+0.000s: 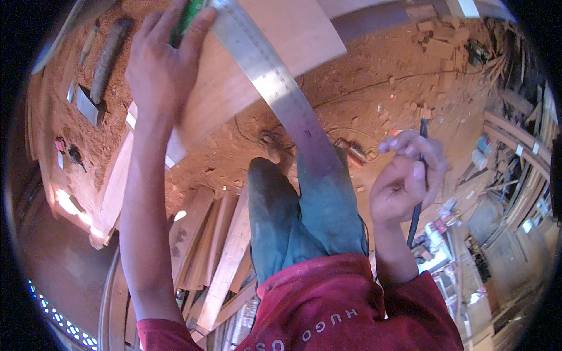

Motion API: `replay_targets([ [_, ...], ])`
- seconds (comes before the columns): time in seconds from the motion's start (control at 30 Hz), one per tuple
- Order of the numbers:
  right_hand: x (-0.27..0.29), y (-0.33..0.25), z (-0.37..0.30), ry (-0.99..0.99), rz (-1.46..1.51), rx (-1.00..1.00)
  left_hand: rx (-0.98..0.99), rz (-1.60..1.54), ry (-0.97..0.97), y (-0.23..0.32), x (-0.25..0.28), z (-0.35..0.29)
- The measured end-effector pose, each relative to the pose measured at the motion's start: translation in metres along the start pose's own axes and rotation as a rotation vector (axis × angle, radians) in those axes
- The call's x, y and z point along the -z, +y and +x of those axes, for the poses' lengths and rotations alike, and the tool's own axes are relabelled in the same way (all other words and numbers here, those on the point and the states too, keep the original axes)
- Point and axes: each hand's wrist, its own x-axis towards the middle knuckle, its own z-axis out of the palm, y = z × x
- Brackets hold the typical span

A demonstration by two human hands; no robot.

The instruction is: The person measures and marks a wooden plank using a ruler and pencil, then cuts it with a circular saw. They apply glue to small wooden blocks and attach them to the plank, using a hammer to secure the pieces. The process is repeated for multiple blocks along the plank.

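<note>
My left hand [164,67] is closed around the green stock [188,19] of a try square at the top of the view. The square's wide steel blade [269,82] lies partly over a pale wooden board [304,29] and runs past its near edge toward my knees. Off to the right, my right hand [407,175] is raised with a slim dark pencil [416,219] between its fingers. The pencil stands nearly upright, its tip above the fingers, apart from the board and the square.
On a sawdust-covered surface at the left lie a chisel [89,44], a thick dark round handle [111,58] and a flat metal blade [88,106]. Wooden planks [219,257] lean below my left arm. Offcuts [442,44] and a cable [374,85] lie on the ground; stacked timber [518,143] lines the right.
</note>
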Motion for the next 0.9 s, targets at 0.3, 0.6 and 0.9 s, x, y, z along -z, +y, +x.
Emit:
replay_targets([
  [0.3,0.049,-0.021,-0.115,0.168,-0.037,-0.194,-0.192,0.085,0.130,0.008,-0.007,-0.017],
  [0.6,0.066,-0.018,-0.129,0.209,-0.058,-0.198,-0.172,0.102,0.127,0.010,-0.013,-0.020],
  [0.9,0.061,-0.012,-0.112,0.266,-0.023,-0.130,-0.397,-0.054,0.449,-0.068,-0.009,0.010],
])
